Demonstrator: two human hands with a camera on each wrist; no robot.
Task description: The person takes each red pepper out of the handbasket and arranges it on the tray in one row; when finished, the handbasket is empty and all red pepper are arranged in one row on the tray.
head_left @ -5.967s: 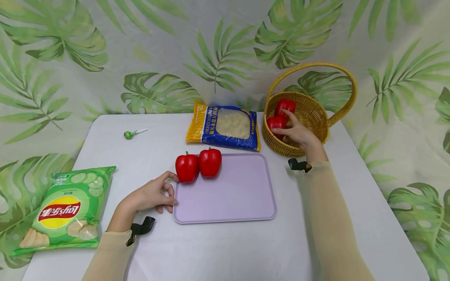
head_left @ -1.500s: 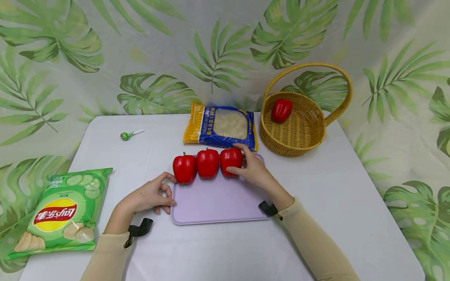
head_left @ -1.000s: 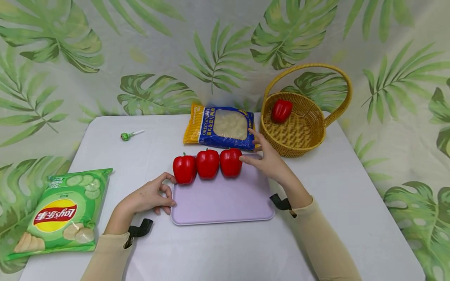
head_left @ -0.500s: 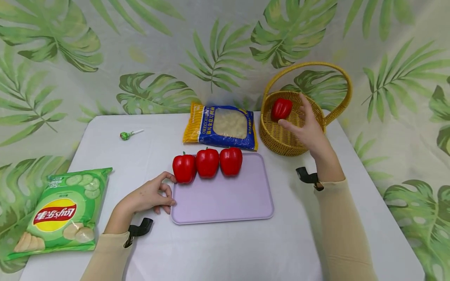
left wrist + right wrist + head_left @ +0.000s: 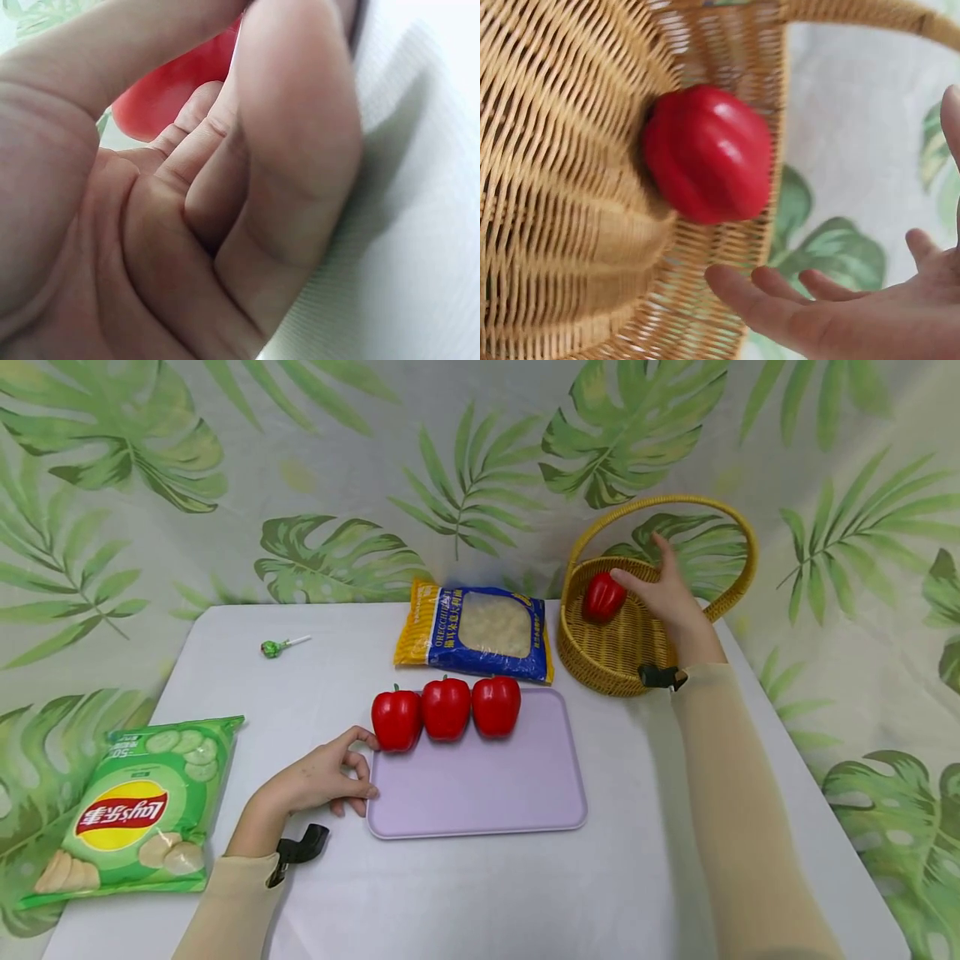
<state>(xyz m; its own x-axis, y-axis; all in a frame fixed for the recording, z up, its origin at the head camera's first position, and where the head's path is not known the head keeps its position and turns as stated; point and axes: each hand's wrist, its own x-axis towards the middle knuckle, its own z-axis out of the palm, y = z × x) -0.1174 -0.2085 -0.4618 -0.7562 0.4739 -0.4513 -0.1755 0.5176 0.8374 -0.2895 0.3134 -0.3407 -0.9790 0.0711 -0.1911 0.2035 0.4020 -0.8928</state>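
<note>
My left hand (image 5: 322, 777) grips the left edge of a lilac tray (image 5: 480, 785), its index fingertip beside the leftmost red bell pepper (image 5: 397, 720). Two more red bell peppers, the middle one (image 5: 446, 708) and the right one (image 5: 496, 706), stand in a row with it along the tray's far side. My right hand (image 5: 667, 597) is over the wicker basket (image 5: 600, 677), fingers spread. One red bell pepper (image 5: 709, 154) lies inside against the basket wall. In the right wrist view the fingers are apart from this pepper. Curled fingers hide most of the tray in the left wrist view.
Behind the tray lies a blue and yellow pasta bag (image 5: 476, 631). A green chip bag (image 5: 138, 810) lies at the left, with a lollipop (image 5: 273, 648) farther back. The basket's tall handle (image 5: 738, 585) arches beside the right hand. A leaf-patterned cloth hangs behind the table.
My right hand set a third bell pepper from the basket on the tray, let go, and moved back right to the basket. My left hand stayed at the tray edge.
</note>
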